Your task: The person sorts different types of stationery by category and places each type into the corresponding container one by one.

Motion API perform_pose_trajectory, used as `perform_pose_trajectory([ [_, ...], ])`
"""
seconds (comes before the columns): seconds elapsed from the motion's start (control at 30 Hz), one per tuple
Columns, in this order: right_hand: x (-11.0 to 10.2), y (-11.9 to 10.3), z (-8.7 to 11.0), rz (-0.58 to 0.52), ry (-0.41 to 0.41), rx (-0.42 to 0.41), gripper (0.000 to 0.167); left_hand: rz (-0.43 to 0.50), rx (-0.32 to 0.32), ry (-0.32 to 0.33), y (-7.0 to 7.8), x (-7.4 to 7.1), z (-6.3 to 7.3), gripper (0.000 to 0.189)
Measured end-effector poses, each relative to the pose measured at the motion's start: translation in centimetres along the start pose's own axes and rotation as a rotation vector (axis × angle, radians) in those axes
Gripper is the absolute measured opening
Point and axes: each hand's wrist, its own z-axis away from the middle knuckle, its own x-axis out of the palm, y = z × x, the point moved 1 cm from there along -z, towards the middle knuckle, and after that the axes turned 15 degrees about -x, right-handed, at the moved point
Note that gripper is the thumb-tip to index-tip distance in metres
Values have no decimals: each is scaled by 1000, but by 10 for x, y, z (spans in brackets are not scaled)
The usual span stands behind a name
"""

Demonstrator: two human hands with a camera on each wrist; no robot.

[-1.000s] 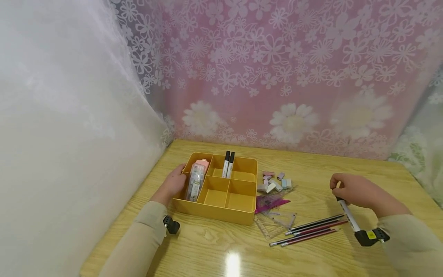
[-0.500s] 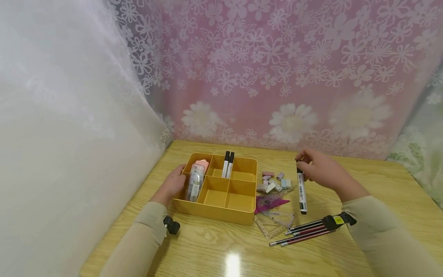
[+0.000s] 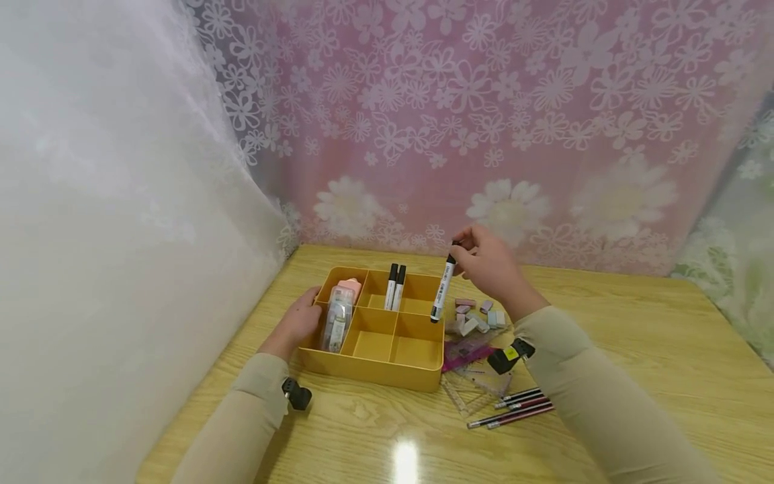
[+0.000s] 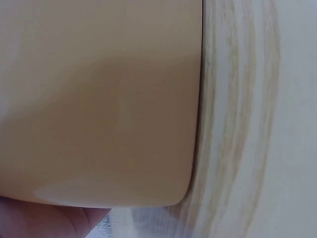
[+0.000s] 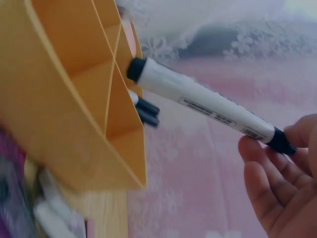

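Near two o'clock on the box (image 3: pixel 369 370), my right hand (image 3: pixel 487 265) pinches the marker (image 3: pixel 444 286) by its upper end, long axis slanting, free end down between six and seven. My left hand (image 3: pixel 296 324) touches near nine; its curl I can't tell.

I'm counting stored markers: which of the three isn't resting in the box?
The marker pinched in the right hand; the other two markers sit side by side inside the yellow box.

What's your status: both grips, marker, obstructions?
Right grip pinching marker by one black end, aloft near tray's right side. Left grip against left side of yellow tray. No obstruction visible.
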Motion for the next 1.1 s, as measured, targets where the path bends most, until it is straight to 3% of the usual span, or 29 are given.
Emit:
perform_pose_trajectory([
  [0.17, 28, -7, -15, -48, 22, -11, 27, 8, 2, -1, -1, 2, 1, 53],
  [0.57, 77, -24, -53, 52, 3, -29, 22, 26, 6, -1, -2, 0, 0, 53],
  [0.83, 113, -13, -56, 114, -130, -5, 19, 29, 17, 3, 0, 1, 0, 53],
  [1.1, 125, -5, -56, 152, -159, 6, 14, 31, 23, 8, 1, 0, 2, 51],
])
